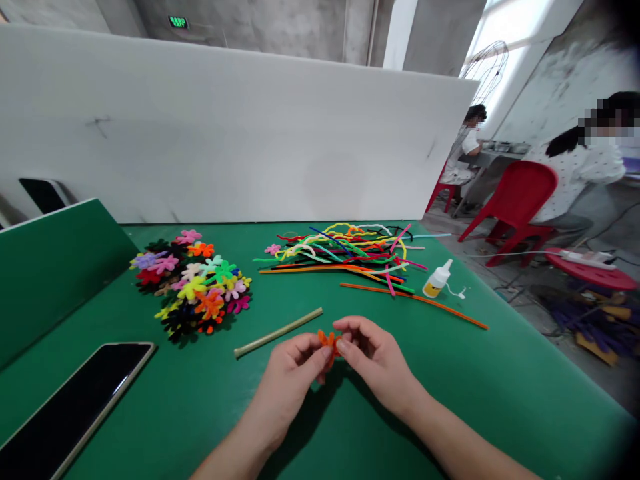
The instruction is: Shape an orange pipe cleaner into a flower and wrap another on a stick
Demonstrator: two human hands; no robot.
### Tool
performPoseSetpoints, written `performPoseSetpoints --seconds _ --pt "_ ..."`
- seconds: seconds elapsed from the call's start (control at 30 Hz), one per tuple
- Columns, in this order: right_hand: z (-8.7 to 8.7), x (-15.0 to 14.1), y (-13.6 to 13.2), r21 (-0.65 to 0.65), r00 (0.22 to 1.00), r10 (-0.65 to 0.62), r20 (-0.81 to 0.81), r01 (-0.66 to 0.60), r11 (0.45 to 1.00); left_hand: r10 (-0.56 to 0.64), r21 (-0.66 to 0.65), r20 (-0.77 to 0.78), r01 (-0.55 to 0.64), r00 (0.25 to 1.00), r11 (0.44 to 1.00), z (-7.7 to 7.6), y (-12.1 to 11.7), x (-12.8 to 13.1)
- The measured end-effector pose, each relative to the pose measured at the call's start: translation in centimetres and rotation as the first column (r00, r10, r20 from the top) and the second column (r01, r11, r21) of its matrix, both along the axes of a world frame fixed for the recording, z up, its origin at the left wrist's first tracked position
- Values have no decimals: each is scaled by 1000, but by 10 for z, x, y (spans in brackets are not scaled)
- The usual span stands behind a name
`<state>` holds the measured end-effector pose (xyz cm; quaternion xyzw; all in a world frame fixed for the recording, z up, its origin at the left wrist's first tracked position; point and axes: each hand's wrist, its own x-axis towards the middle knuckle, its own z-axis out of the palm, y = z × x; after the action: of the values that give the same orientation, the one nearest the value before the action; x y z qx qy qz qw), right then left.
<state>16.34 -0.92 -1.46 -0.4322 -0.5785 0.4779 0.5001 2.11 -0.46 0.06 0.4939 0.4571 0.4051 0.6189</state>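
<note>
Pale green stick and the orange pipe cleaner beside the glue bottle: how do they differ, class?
The pale green stick is thicker and straight; the orange pipe cleaner is thinner and slightly bent. The stick slants up rightward, the pipe cleaner down rightward. Both are long, narrow and lie on the green table.
</note>
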Motion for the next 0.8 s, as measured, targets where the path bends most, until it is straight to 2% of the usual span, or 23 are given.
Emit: performPoseSetpoints --seconds 0.17,0.33,0.47,0.6,0.8 --pt "0 4 1 123 978 -18 209 -8 992 -36 61 -80 41 996 997 2 -2 0" --pt "4 4 -1 220 969 -39 243 -16 975 39 284 -266 40 963 958 4 -4 1" --pt "5 3 -3 278 968 -58 244 -13 960 93 374 -339 43 936 926 6 -6 1" --pt "3 2 -3 268 972 -83 220 21 963 77 380 -307 48 949 924 7 -6 0" --pt "0 0 -2 134 984 -72 162 50 990 22 333 -345 101 938 938 10 -5 0"
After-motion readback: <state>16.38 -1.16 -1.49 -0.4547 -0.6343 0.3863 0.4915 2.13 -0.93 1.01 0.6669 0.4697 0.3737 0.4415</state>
